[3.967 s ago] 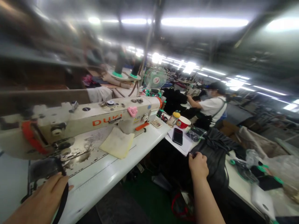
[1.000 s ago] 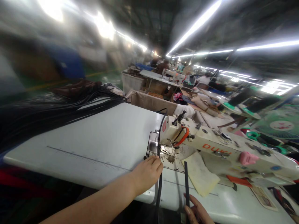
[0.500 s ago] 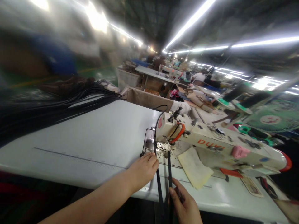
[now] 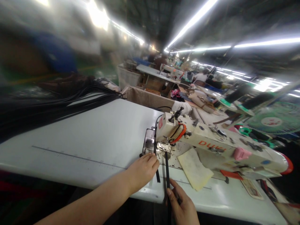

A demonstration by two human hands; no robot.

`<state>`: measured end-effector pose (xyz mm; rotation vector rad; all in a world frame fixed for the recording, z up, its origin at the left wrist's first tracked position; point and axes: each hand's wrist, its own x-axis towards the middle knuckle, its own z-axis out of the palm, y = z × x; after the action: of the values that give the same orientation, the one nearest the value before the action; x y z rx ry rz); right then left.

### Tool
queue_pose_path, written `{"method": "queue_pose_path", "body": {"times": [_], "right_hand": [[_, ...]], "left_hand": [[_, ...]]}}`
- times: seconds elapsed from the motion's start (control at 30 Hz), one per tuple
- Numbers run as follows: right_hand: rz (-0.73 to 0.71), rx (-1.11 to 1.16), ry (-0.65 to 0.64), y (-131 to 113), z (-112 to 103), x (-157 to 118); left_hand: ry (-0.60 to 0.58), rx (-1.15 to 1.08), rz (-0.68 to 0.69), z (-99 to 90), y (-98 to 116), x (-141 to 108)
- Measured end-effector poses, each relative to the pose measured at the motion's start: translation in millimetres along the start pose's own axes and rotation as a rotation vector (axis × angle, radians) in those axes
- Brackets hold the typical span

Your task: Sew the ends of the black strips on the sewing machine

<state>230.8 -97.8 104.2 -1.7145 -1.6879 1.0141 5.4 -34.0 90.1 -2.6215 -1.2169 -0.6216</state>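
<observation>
A narrow black strap (image 4: 167, 168) runs from under the presser foot of the sewing machine (image 4: 187, 132) toward the table's front edge. My right hand (image 4: 182, 201) pinches it between thumb and fingers at that edge. Just left of the needle area, my left hand (image 4: 145, 168) has its fingers together and bent over a second length of black strap (image 4: 157, 176), whose cut end lies on the table. The fingertips partly hide that length. A metal plate (image 4: 149, 140) sits beyond my left fingers. Whether the two lengths are one strap I cannot tell.
A bundle of long black straps (image 4: 70, 107) drapes over the left of the white table (image 4: 89, 137). A yellowish cloth (image 4: 195, 168) lies right of the needle, below the machine arm. Thread cones (image 4: 252, 100) and a green fan (image 4: 272, 120) stand at the right.
The left strap length has slid away from me; its end, earlier past the table edge, now shows on the table. My right hand and its strap have shifted slightly left. My left hand has barely moved.
</observation>
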Motion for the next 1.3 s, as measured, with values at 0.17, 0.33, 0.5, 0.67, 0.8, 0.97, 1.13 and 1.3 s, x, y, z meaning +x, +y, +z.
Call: {"method": "queue_pose_path", "body": {"times": [0.17, 0.33, 0.5, 0.67, 0.8, 0.97, 1.13, 1.3], "right_hand": [[0.009, -0.006, 0.001, 1, 1, 1], [-0.038, 0.017, 0.064, 1, 2, 1], [-0.085, 0.044, 0.109, 2, 3, 1], [-0.035, 0.028, 0.057, 6, 3, 1], [-0.031, 0.043, 0.039, 0, 4, -1], [-0.028, 0.048, 0.054, -10, 6, -2], [-0.062, 0.065, 0.075, -12, 6, -3], [-0.06, 0.069, 0.051, -13, 6, -4]], "left_hand": [[0.011, 0.013, 0.001, 0.7, 0, 1], [0.042, -0.005, -0.011, 3.8, 1, 0], [0.011, -0.028, -0.022, 2.7, 1, -1], [0.023, -0.065, -0.044, 2.7, -5, -2], [0.107, -0.183, -0.133, 11.0, -12, -1], [0.092, -0.277, -0.249, 17.3, -22, 4], [0.045, -0.295, -0.298, 16.7, -27, 7], [0.009, -0.305, -0.318, 15.3, -25, 5]]}}
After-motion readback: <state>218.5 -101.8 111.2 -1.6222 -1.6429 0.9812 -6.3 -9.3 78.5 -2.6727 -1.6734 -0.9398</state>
